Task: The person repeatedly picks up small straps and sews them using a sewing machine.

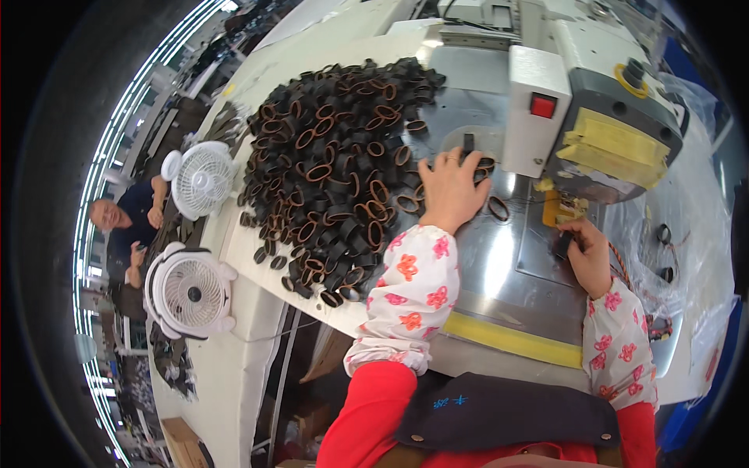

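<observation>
My left hand (452,193) is palm down on the metal work plate, at the right edge of a big heap of small black loops (328,168) with brown edges. Its thumb and index finger close around a black band loop (484,165). Another black loop (468,143) stands at its fingertips, and a loose oval loop (498,208) lies just to its right. Beside the sewing machine's needle area (568,209), my right hand (588,256) pinches a black band piece (563,245) between thumb and fingers.
The sewing machine head (616,132) with yellow tape and a white box with a red switch (540,109) rise at the right. Two white fans (191,292) stand at the left, near a seated person (133,218). Clear plastic sheeting (694,257) hangs at far right.
</observation>
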A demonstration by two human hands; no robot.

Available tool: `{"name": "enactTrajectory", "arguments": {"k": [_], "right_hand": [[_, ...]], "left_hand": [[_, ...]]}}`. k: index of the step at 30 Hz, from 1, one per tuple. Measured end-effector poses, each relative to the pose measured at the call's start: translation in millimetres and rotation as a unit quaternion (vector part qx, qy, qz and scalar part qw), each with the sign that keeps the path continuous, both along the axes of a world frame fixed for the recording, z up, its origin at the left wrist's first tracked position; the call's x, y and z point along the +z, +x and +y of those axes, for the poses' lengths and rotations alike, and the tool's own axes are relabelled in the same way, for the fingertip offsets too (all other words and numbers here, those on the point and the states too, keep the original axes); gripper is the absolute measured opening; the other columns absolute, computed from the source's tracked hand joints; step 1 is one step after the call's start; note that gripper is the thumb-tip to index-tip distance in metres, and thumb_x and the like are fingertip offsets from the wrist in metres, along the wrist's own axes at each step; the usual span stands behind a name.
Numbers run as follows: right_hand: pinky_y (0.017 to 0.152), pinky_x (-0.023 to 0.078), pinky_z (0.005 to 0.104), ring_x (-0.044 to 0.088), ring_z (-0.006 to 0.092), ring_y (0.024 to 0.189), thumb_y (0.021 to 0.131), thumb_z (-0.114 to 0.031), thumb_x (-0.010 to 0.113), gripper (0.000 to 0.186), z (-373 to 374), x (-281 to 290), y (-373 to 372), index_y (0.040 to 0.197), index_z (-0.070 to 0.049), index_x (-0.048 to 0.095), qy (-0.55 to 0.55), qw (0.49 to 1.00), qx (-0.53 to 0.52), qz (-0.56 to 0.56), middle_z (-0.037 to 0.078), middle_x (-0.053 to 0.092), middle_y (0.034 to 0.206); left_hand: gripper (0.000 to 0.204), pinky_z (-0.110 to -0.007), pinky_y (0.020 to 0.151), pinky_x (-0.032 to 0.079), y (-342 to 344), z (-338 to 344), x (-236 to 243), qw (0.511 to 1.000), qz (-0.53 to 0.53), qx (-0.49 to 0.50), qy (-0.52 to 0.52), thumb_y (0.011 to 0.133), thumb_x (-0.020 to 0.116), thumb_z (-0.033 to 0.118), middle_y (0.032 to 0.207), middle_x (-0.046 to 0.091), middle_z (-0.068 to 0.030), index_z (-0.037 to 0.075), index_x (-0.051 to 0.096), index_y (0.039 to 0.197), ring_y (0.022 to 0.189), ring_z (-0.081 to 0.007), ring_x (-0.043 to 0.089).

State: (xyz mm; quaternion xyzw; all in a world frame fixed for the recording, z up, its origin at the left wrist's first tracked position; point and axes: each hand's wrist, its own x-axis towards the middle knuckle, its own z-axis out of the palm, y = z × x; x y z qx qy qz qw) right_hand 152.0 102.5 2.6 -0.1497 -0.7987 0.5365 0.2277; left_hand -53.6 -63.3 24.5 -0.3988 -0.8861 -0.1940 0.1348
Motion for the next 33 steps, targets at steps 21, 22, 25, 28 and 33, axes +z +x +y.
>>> {"name": "enactTrajectory", "arguments": {"k": [21, 22, 25, 28, 33], "right_hand": [[0.068, 0.040, 0.0164, 0.051, 0.0048, 0.078, 0.084, 0.006, 0.043, 0.027, 14.5, -9.1, 0.3, 0.108, 0.002, 0.053, -0.059, 0.998, 0.018, -0.005, 0.002, 0.056, 0.095], [0.064, 0.038, 0.0159, 0.049, 0.0040, 0.074, 0.084, 0.006, 0.045, 0.026, 14.2, -12.0, -0.7, 0.108, 0.000, 0.053, -0.055, 0.998, 0.009, 0.002, 0.001, 0.055, 0.093], [0.059, 0.036, 0.0154, 0.047, 0.0029, 0.069, 0.083, 0.005, 0.048, 0.026, 13.3, -17.8, -2.0, 0.108, -0.001, 0.054, -0.049, 0.999, 0.015, 0.016, -0.001, 0.055, 0.091], [0.059, 0.037, 0.0158, 0.049, 0.0031, 0.072, 0.083, 0.005, 0.048, 0.027, 7.5, -15.5, 2.8, 0.109, 0.000, 0.053, -0.060, 0.998, 0.016, 0.015, -0.001, 0.055, 0.091], [0.064, 0.040, 0.0172, 0.051, 0.0055, 0.078, 0.083, 0.006, 0.047, 0.027, 13.4, -17.7, 10.3, 0.109, 0.001, 0.052, -0.063, 0.998, 0.014, -0.007, 0.001, 0.056, 0.094]], "left_hand": [[0.017, -0.042, 0.088, 0.032, 3.6, -38.7, 30.6, 0.969, 0.165, 0.014, 0.182, 0.070, 0.063, 0.011, 0.096, 0.055, -0.0120, 0.005, 0.062, 0.085, 0.095, -0.0282, 0.049], [0.020, -0.042, 0.089, 0.032, 19.1, -22.1, 25.3, 0.980, 0.122, -0.046, 0.147, 0.071, 0.064, 0.015, 0.095, 0.056, -0.0118, 0.004, 0.061, 0.088, 0.094, -0.0274, 0.050], [0.027, -0.041, 0.093, 0.032, 61.6, 12.3, 6.3, 0.983, 0.017, -0.124, 0.136, 0.070, 0.066, 0.020, 0.096, 0.056, -0.0113, 0.002, 0.060, 0.090, 0.096, -0.0254, 0.051], [0.026, -0.040, 0.095, 0.032, 74.6, 20.9, -17.0, 0.984, 0.018, -0.134, 0.115, 0.072, 0.063, 0.016, 0.097, 0.057, -0.0106, 0.002, 0.060, 0.094, 0.097, -0.0247, 0.052], [0.030, -0.036, 0.088, 0.036, 76.0, 19.4, -18.3, 0.987, 0.004, -0.127, 0.094, 0.072, 0.055, 0.008, 0.103, 0.056, -0.0078, 0.003, 0.058, 0.101, 0.101, -0.0221, 0.051]]}}
